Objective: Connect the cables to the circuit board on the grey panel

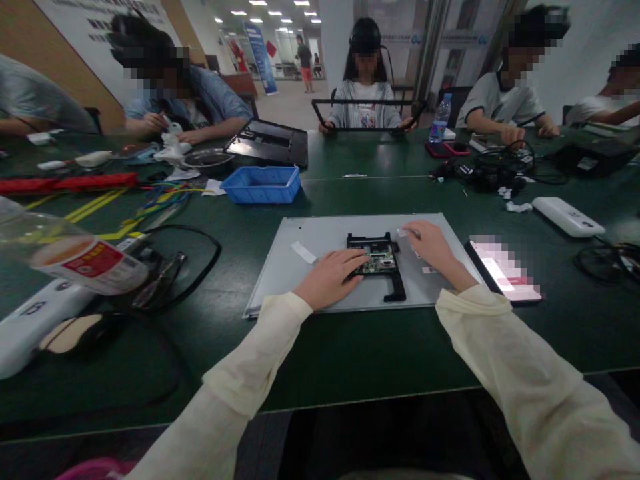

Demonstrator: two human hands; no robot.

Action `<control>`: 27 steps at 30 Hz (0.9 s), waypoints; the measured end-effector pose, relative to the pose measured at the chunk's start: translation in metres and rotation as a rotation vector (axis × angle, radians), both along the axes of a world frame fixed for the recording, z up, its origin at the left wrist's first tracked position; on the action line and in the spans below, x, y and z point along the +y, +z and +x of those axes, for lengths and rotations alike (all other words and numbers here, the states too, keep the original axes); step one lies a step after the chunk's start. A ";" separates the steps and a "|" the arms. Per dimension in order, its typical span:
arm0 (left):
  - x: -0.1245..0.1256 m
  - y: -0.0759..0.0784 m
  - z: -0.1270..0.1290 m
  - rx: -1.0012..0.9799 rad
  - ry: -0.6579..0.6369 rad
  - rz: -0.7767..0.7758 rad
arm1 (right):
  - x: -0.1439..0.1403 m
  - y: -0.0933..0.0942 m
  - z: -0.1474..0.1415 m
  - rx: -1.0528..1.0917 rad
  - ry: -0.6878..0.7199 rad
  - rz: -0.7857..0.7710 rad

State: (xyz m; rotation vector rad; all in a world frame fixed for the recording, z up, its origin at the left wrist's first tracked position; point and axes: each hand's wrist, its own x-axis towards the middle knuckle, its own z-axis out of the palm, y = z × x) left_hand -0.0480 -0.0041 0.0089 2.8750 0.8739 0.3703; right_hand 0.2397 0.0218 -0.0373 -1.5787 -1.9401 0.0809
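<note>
Circuit board (376, 265) in a black frame (398, 287) lies between the left hand (336, 273), laid over its edge with fingers extended, and the right hand (431, 245), curled, its grip unclear; probably light, stiff and fragile, it is best held by the frame's edges.

The tabletop (350, 353) is dark green, with yellow stripes (97, 207) at left. The panel (325, 231) is pale grey, the frame (396, 287) black, the circuit board (383, 262) green. Near sleeves (240, 373) are plain cream; the far tray (263, 191) is blue, the left bottle's label (95, 260) red and white.
</note>
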 end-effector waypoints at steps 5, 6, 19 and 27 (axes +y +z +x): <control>0.000 0.009 -0.001 -0.099 0.020 -0.041 | 0.005 -0.011 -0.005 -0.025 0.056 0.024; 0.000 0.013 -0.002 -0.142 0.025 -0.055 | 0.006 -0.012 -0.005 -0.030 0.067 0.019; 0.029 -0.002 0.037 -0.150 0.336 0.002 | 0.008 -0.016 -0.008 -0.013 0.099 0.018; 0.027 -0.024 0.039 -0.284 0.409 -0.059 | 0.006 -0.013 -0.011 -0.026 0.116 0.013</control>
